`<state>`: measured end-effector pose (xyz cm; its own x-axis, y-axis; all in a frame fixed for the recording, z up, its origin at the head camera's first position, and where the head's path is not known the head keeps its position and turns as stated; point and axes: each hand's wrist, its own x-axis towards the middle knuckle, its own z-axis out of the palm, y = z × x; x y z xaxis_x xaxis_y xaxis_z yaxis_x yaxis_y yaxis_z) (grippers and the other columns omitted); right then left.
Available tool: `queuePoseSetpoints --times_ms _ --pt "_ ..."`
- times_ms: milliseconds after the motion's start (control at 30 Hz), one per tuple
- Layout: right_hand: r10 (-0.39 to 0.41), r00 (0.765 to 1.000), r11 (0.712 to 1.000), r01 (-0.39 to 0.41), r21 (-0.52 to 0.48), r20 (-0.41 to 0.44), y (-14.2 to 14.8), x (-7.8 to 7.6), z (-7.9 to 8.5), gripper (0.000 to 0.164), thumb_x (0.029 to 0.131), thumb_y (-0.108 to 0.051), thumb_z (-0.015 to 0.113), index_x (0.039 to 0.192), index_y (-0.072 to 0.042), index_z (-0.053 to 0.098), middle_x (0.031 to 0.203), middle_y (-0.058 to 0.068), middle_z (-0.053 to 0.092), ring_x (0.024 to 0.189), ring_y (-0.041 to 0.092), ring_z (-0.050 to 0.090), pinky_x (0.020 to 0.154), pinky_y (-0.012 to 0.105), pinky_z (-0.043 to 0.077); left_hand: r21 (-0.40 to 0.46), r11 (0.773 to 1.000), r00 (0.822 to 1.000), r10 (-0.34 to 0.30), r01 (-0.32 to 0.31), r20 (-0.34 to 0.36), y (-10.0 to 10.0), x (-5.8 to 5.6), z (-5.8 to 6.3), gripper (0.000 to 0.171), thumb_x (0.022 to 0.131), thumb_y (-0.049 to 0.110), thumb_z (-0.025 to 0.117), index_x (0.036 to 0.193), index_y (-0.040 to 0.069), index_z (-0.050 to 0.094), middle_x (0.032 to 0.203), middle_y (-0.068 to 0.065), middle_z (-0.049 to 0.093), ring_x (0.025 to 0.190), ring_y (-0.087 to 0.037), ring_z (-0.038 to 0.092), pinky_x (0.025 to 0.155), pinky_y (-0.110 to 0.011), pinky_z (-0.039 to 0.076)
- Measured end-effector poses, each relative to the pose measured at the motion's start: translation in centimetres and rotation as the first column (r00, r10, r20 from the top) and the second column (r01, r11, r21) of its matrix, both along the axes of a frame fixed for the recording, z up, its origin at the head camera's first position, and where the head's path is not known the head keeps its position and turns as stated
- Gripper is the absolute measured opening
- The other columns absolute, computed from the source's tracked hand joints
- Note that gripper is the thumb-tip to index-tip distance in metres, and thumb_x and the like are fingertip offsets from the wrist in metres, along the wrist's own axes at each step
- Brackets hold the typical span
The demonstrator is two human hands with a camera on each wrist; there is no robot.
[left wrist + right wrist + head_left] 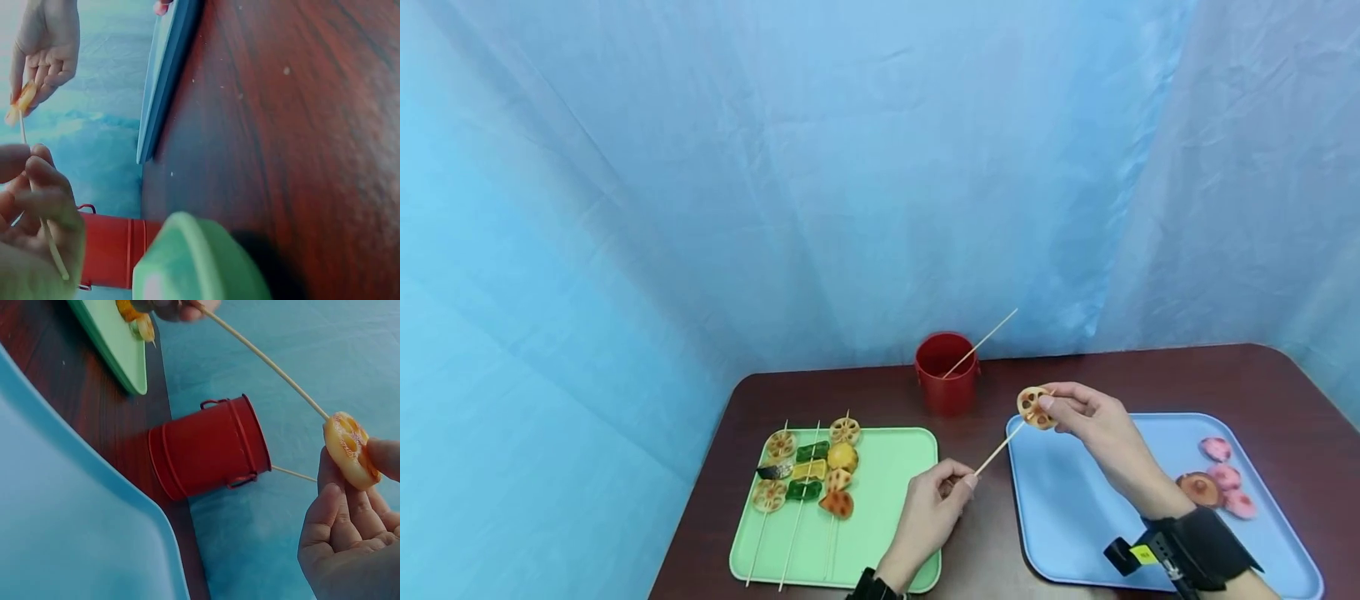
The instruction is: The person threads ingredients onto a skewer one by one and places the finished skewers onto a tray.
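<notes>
My left hand (929,510) pinches a thin wooden skewer (1000,450) near its lower end, in front of the green tray's right side. The skewer slants up to the right. At its upper end my right hand (1093,429) holds a lotus root slice (1036,407) between thumb and fingers, above the near left corner of the blue tray. In the right wrist view the skewer's end meets the edge of the lotus root slice (350,450). The left wrist view shows the skewer (53,250) running through the left hand's curled fingers.
The green tray (887,500) bears several loaded skewers. On the blue tray (1075,533) lie a brown mushroom-like piece (1199,489) and pink pieces (1225,477). A red bucket (947,392) with one bare skewer (992,332) stands at the back, before a blue curtain (880,183).
</notes>
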<state>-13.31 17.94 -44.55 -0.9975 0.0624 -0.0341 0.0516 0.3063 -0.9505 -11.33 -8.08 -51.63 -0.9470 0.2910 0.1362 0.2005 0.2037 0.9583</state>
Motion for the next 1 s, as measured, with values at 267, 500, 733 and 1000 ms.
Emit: queuePoseSetpoints --times_ms 267,500,733,1000 --pt "-0.018 1.0 0.999 0.018 -0.033 0.005 -1.3 0.1 -0.7 0.052 0.102 -0.042 0.065 0.129 0.002 0.063 0.104 0.004 0.076 0.089 0.018 0.066 0.08 0.033 0.055 0.038 0.998 0.999 0.043 -0.044 0.029 1.7 -0.2 1.0 0.014 0.097 0.016 0.069 0.094 0.004 0.076 0.07 0.011 0.062 0.056 0.0 0.051 0.052 -0.016 0.039" --pt "0.023 0.999 0.999 -0.024 -0.048 -0.026 -2.6 0.3 -1.6 0.044 0.102 -0.037 0.066 0.123 0.003 0.066 0.102 0.008 0.077 0.088 0.015 0.069 0.078 0.035 0.055 0.053 0.996 0.995 0.062 -0.066 0.075 2.7 -0.4 1.5 0.013 0.098 0.018 0.068 0.091 0.009 0.075 0.07 0.01 0.061 0.053 -0.002 0.046 0.049 -0.018 0.034" --pt "0.042 0.999 0.998 -0.044 -0.051 -0.027 -3.5 0.5 -2.1 0.038 0.101 -0.035 0.068 0.115 0.0 0.068 0.105 0.008 0.076 0.092 0.013 0.068 0.081 0.036 0.055 0.071 0.994 0.995 0.073 -0.078 0.072 3.2 -0.6 1.6 0.015 0.098 0.015 0.067 0.092 0.005 0.075 0.069 0.009 0.061 0.052 -0.002 0.044 0.049 -0.017 0.032" --pt "0.08 0.997 0.997 -0.08 -0.02 0.01 -4.2 0.7 -2.5 0.037 0.1 -0.038 0.069 0.114 -0.003 0.07 0.108 0.008 0.074 0.1 0.015 0.07 0.085 0.04 0.055 0.109 0.989 0.993 0.092 -0.099 0.07 3.4 -0.6 1.6 0.015 0.097 0.015 0.068 0.09 0.004 0.073 0.069 0.007 0.062 0.055 -0.002 0.047 0.052 -0.018 0.034"
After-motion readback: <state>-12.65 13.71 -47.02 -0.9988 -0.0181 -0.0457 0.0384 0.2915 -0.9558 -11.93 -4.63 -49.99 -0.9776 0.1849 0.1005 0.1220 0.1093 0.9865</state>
